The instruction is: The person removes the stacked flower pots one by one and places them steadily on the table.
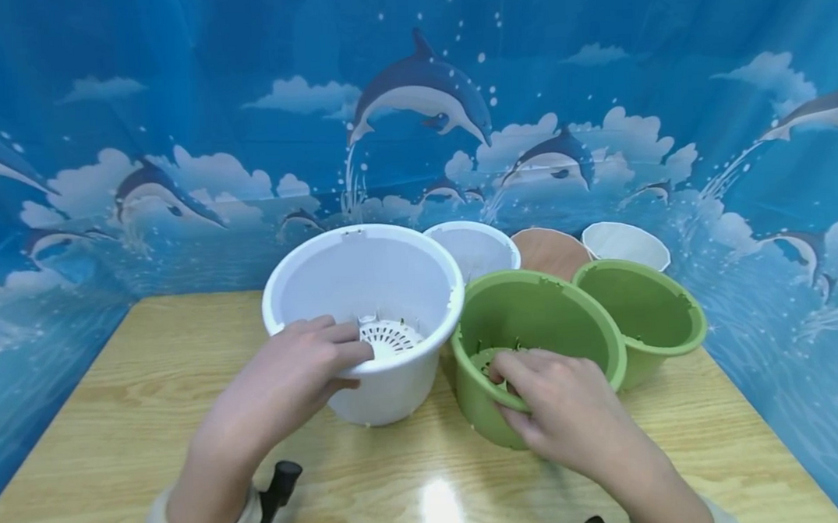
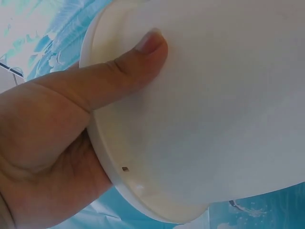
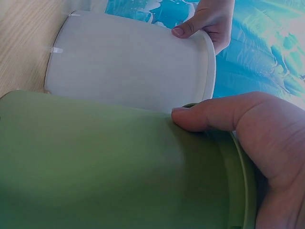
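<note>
A large white plastic pot (image 1: 379, 392) with a slotted base stands left of centre on the table. My left hand (image 1: 300, 359) grips its near rim, fingers over the inside. In the left wrist view the thumb (image 2: 128, 71) presses on the white pot's outer wall. Just right of it is a green plastic pot (image 1: 485, 411), which my right hand (image 1: 562, 403) holds by the near rim. The right wrist view shows that thumb (image 3: 205, 114) against the green wall, with fingers hidden inside the pot. Both pots stand upright, close together.
Behind stand a smaller white pot (image 1: 476, 247), a brown bowl-like container (image 1: 550, 252) and a white angular-rimmed bowl (image 1: 625, 245). Another green pot (image 1: 643, 345) is at the right. A blue dolphin curtain (image 1: 245, 144) surrounds the wooden table (image 1: 117, 431).
</note>
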Motion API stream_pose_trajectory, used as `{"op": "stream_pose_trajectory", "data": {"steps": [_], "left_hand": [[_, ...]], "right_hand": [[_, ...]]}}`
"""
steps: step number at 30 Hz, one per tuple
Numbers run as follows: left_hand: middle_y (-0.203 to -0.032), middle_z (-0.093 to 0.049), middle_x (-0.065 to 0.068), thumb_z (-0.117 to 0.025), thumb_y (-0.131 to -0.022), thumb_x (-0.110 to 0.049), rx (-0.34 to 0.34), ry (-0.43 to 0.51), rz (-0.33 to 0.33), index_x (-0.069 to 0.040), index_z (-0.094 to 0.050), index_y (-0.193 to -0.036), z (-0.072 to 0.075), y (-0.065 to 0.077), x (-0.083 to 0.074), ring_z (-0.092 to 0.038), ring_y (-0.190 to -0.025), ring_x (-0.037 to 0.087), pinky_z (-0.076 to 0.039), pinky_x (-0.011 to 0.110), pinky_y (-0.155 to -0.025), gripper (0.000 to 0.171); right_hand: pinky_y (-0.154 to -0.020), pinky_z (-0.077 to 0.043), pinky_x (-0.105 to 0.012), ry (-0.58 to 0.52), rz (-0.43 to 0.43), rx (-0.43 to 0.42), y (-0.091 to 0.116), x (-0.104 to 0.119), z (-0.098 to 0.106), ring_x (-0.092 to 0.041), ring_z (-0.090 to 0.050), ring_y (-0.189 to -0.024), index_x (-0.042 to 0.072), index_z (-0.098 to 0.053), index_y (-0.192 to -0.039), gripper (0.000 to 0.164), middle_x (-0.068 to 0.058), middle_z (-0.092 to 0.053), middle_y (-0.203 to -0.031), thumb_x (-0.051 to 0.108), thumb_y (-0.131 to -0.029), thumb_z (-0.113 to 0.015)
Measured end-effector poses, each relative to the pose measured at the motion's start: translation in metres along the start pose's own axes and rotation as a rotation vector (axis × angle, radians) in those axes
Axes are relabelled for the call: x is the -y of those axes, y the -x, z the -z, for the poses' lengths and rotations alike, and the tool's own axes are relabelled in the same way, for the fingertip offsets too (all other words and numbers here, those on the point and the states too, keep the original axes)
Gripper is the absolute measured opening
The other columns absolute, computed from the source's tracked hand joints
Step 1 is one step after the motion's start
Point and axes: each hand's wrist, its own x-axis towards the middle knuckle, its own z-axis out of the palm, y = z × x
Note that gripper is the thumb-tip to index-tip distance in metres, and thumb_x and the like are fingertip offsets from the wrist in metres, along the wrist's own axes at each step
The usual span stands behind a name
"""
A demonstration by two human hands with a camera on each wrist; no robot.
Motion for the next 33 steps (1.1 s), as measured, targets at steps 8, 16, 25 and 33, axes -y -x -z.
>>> {"op": "stream_pose_trajectory", "data": {"steps": [8,16,25,33], "left_hand": [[-0.087,-0.06,-0.016,-0.086,-0.075,-0.02,0.003,0.001,0.013,-0.029,-0.07,-0.092,-0.002,0.0,-0.001,-0.053,-0.079,0.006,-0.05,0.029,-0.073,0.025],[-0.095,-0.066,-0.013,-0.086,-0.077,-0.026,0.0,-0.005,0.007,-0.027,-0.069,-0.099,-0.001,0.002,-0.002,-0.056,-0.085,0.01,-0.05,0.033,-0.077,0.027],[-0.11,-0.068,-0.007,-0.078,-0.083,-0.044,-0.003,0.008,0.012,-0.027,-0.069,-0.116,-0.001,0.007,-0.012,-0.059,-0.105,0.017,-0.049,0.043,-0.092,0.038],[-0.115,-0.065,-0.01,-0.068,-0.084,-0.06,0.002,0.044,0.024,-0.032,-0.066,-0.123,-0.001,0.007,-0.01,-0.058,-0.109,0.016,-0.048,0.044,-0.096,0.048]], "right_hand": [[-0.047,-0.034,-0.018,-0.003,-0.003,0.006,0.001,0.001,-0.001,-0.003,-0.044,-0.062,0.026,-0.057,-0.089,0.028,0.018,-0.049,-0.07,0.011,-0.073,-0.075],[-0.048,-0.035,-0.018,0.001,-0.007,0.014,0.001,0.0,-0.001,-0.003,-0.046,-0.064,0.027,-0.057,-0.09,0.026,0.019,-0.05,-0.072,0.021,-0.076,-0.079],[-0.052,-0.035,-0.017,-0.018,-0.002,-0.004,0.004,0.0,0.0,-0.001,-0.043,-0.067,0.027,-0.06,-0.093,0.032,0.019,-0.053,-0.077,0.049,-0.078,-0.078],[-0.059,-0.044,-0.022,-0.031,-0.028,-0.003,0.004,-0.003,0.003,-0.002,-0.052,-0.075,0.026,-0.064,-0.1,0.041,0.018,-0.061,-0.087,0.062,-0.08,-0.071]]}}
